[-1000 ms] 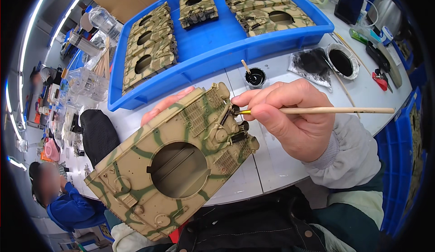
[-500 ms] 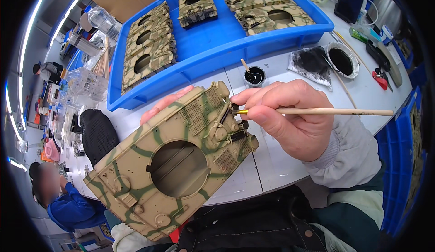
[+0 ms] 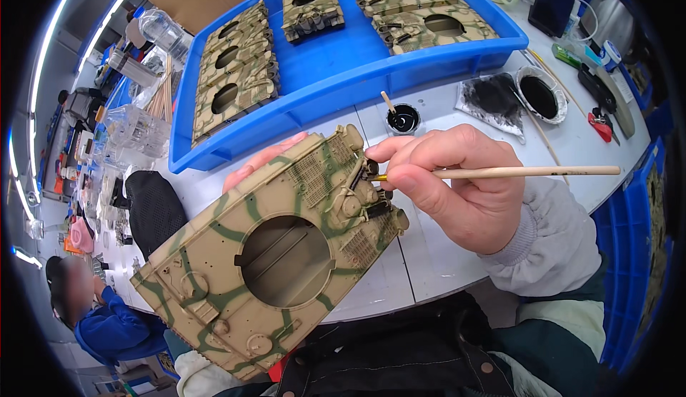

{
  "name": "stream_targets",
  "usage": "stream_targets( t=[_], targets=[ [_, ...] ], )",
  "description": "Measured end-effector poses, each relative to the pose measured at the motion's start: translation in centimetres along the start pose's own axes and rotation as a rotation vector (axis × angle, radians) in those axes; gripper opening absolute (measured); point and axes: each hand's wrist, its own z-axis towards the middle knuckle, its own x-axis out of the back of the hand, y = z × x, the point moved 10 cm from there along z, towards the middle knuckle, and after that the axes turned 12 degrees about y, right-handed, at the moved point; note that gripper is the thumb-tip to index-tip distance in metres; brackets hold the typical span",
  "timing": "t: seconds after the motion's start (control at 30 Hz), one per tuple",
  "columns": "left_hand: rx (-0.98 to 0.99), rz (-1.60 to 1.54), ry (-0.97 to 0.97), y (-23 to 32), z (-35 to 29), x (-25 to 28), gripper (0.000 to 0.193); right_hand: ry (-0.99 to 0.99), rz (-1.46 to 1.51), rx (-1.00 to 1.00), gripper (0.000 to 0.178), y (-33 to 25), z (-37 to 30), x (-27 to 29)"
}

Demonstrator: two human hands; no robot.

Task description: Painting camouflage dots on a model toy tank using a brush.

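Observation:
A model tank hull, sand-coloured with green camouflage stripes and a large round opening, is tilted in front of me. My left hand grips it from behind; only some fingers show past its far edge. Between the thumb and fingers of my right hand is a thin paintbrush with a pale wooden handle and a brass-coloured ferrule. Its tip meets the hull's rear end, among small dark-painted fittings; the bristles are mostly hidden. Beyond my right hand stands a small cup of black paint with a stick in it.
A blue tray with several similar hulls spans the back. To the right lie a black-stained bag, a bowl of black paint and a craft knife. A black mesh item lies left; a person in blue sits beyond.
The hull has shifted very slightly, and the brush handle has tipped up a little at its far end. Both hands keep their grip.

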Motion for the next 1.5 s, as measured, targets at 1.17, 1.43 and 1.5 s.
stream_targets(
  t=[1.17,1.43,1.5],
  targets=[
    [0.088,0.418,-0.175,-1.4,-1.7,-1.8,0.065,0.196,0.143,-0.302,0.013,2.2,1.2,2.0],
    [0.092,0.573,-0.285,-1.9,-3.3,-2.1,0.066,0.227,0.049,-0.329,0.017,3.6,2.2,2.8],
    [0.084,0.553,-0.271,-1.9,-3.4,-1.5,0.067,0.223,0.031,-0.333,0.016,4.1,2.4,3.1]
  ],
)
